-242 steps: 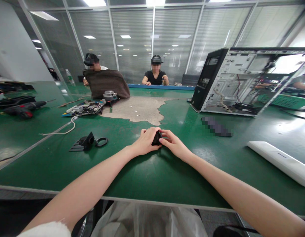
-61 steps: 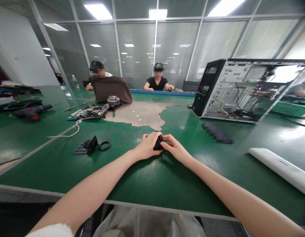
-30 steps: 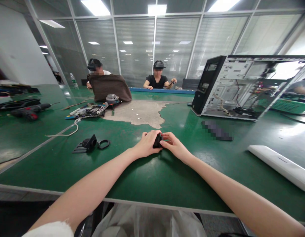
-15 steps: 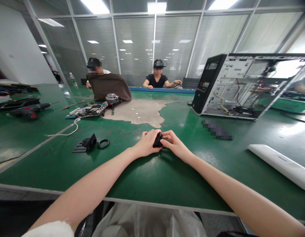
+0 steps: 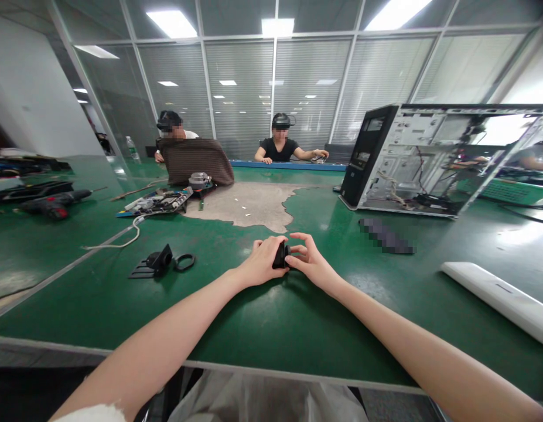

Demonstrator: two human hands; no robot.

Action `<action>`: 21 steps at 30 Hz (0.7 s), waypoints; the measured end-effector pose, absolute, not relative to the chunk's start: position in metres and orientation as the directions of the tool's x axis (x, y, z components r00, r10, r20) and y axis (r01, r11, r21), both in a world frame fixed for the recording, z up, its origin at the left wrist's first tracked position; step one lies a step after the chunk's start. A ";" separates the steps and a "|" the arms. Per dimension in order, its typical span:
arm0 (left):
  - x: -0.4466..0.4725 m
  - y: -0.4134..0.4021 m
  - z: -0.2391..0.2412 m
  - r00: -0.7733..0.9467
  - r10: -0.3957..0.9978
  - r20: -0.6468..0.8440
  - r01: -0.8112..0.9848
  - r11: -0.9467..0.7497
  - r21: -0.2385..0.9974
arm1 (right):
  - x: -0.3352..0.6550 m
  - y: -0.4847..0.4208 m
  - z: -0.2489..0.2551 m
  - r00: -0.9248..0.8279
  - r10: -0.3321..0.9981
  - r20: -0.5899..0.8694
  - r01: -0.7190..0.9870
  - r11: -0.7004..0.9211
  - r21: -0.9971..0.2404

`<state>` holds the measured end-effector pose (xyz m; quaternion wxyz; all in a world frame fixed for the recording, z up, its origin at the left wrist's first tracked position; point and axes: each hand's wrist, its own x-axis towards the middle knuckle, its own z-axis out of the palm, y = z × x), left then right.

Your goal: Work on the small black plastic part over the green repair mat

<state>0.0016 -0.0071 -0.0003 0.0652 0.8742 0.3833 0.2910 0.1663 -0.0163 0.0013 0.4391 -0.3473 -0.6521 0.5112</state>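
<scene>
A small black part (image 5: pixel 280 256) stands on the green table (image 5: pixel 262 328), between both hands. My left hand (image 5: pixel 261 261) is wrapped round its left side. My right hand (image 5: pixel 307 261) pinches its right side with thumb and forefinger, the other fingers raised. Most of the part is hidden by my fingers.
A black bracket with a lens-like piece (image 5: pixel 153 263) and a black ring (image 5: pixel 184 261) lie to the left. An open computer case (image 5: pixel 433 158) stands at the back right, a white bar (image 5: pixel 499 294) at the right. A circuit board (image 5: pixel 157 203) and power drill (image 5: pixel 51 205) lie far left. Two people sit across.
Both hands have stayed on the black part at the same spot. My right fingers have shifted slightly on it, with the upper fingers lifted. The person opposite stretched an arm to the side.
</scene>
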 end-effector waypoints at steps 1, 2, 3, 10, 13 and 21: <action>0.002 -0.007 0.000 0.534 0.710 0.460 0.629 -0.697 0.345 | 0.166 -0.017 0.002 -0.377 0.898 0.225 0.005 0.245 -0.969; 0.002 -0.007 0.000 0.531 0.711 0.460 0.626 -0.696 0.353 | 0.166 -0.017 0.002 -0.382 0.895 0.232 0.008 0.255 -0.967; 0.002 -0.008 0.000 0.528 0.714 0.459 0.624 -0.693 0.361 | 0.166 -0.017 0.002 -0.386 0.891 0.237 0.014 0.263 -0.965; 0.002 -0.008 0.000 0.536 0.721 0.439 0.624 -0.689 0.369 | 0.167 -0.014 -0.002 -0.388 0.886 0.253 0.041 0.291 -0.956; 0.001 -0.008 0.001 0.548 0.713 0.437 0.621 -0.697 0.358 | 0.168 -0.012 -0.004 -0.387 0.885 0.260 0.051 0.302 -0.952; 0.002 -0.008 0.001 0.543 0.717 0.437 0.628 -0.692 0.355 | 0.167 -0.015 0.000 -0.395 0.883 0.254 0.068 0.303 -0.950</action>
